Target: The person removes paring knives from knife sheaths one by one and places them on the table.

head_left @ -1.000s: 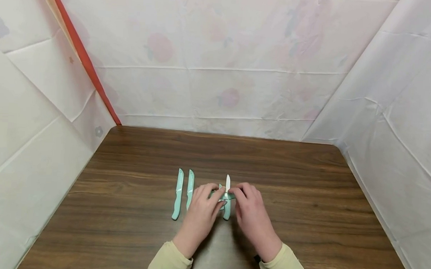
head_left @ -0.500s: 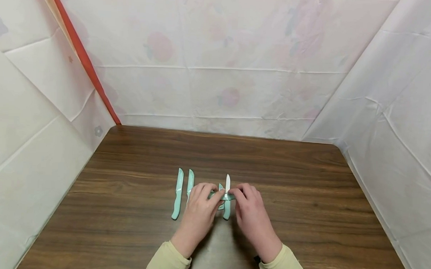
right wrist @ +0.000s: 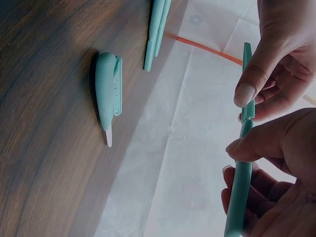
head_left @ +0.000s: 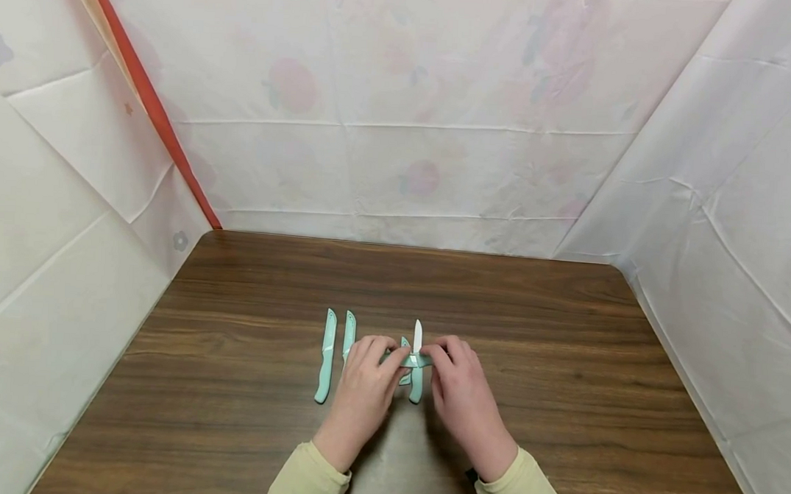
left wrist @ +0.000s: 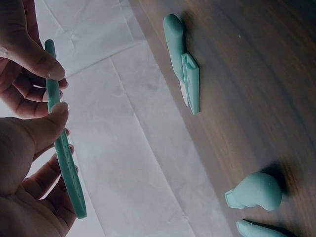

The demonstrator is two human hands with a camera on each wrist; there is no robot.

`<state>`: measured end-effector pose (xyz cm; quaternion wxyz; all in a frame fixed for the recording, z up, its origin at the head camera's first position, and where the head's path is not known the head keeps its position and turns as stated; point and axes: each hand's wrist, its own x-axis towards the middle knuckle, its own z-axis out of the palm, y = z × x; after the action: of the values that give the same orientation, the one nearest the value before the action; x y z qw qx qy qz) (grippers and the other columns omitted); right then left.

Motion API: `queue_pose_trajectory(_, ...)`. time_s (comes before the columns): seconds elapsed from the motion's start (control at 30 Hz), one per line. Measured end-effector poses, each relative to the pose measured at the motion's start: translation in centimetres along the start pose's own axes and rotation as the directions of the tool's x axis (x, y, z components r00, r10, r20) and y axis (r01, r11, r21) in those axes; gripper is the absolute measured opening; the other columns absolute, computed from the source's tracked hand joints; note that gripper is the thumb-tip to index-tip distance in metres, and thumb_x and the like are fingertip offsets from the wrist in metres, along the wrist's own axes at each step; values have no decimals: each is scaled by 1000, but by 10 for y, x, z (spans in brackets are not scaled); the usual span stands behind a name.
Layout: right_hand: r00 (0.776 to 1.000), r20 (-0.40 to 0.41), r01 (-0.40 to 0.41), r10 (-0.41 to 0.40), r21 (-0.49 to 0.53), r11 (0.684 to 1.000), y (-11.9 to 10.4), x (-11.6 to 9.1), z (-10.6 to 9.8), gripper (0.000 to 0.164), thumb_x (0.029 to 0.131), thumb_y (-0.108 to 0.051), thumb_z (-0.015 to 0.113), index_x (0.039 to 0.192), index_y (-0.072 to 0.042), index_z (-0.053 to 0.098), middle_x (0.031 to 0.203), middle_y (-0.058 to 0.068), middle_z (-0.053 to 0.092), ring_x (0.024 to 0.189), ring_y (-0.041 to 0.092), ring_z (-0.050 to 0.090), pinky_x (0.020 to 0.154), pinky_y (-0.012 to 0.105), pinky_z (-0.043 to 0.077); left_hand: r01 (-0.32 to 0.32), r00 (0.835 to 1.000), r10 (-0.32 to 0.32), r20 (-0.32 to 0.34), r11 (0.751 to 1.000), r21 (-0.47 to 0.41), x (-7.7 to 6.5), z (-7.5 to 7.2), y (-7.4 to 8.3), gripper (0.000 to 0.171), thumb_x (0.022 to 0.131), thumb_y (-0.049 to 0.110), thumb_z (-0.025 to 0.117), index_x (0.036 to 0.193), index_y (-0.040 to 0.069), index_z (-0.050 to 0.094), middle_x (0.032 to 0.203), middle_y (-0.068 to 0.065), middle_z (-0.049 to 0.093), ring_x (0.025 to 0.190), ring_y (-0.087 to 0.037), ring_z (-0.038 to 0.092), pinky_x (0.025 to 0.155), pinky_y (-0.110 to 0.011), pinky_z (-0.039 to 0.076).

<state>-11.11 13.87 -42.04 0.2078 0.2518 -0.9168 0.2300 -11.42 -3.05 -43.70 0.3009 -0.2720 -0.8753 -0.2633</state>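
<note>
Between them, my two hands hold a mint-green knife crosswise above the table. My left hand pinches its sheath between thumb and fingers. My right hand grips the handle, with the thumb near the sheath's mouth. A second knife lies on the table under the held one, its white blade bare and pointing away. Close along its left side lies a loose green sheath, partly covered by my left hand in the head view.
Two more sheathed green knives, an outer one and an inner one, lie side by side to the left; my left hand hides the inner handle. White patterned sheets hang around the dark wooden table, with a red strip at the back left.
My left hand has shifted slightly left, and a little more of the held knife shows between the hands. My right hand has barely moved; the things on the table lie as before.
</note>
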Motion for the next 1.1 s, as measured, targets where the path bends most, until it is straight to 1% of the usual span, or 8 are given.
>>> queue_pose_trajectory(0.33, 1000, 11, -2, 2, 3, 1000, 1, -3, 0, 26, 76, 5, 56, 97, -9, 60, 95, 1, 48, 84, 19, 47, 75, 34, 42, -6, 1000, 6, 5, 1000, 6, -2, 2, -1, 25, 74, 18, 70, 97, 11, 67, 93, -1, 53, 90, -21, 47, 82, -37, 38)
queue_pose_trajectory(0.7, 1000, 5, 16, -17, 22, 1000, 1, -3, 2, 26, 76, 7, 56, 95, -11, 61, 93, -1, 49, 82, 18, 46, 75, 33, 41, -6, 1000, 6, -28, 1000, -18, -8, 4, -2, 21, 73, 16, 72, 94, 12, 69, 92, 0, 54, 88, -20, 48, 77, -36, 39)
queue_pose_trajectory(0.9, 1000, 11, -8, 8, 21, 1000, 2, -3, 2, 27, 77, 6, 57, 96, -12, 61, 94, -2, 48, 82, 17, 46, 75, 33, 41, 1, 999, -2, -35, 999, -36, -7, 5, -1, 22, 72, 15, 73, 93, 12, 69, 92, 1, 54, 89, -20, 48, 78, -35, 38)
queue_pose_trajectory(1.1, 1000, 0, -19, 19, 23, 1000, 4, -5, 2, 28, 75, 7, 58, 97, -11, 61, 93, -1, 47, 82, 18, 46, 74, 34, 41, 1, 1000, -2, -29, 1000, -32, -5, 6, 0, 23, 71, 14, 74, 93, 12, 69, 92, 1, 54, 89, -20, 48, 79, -35, 39)
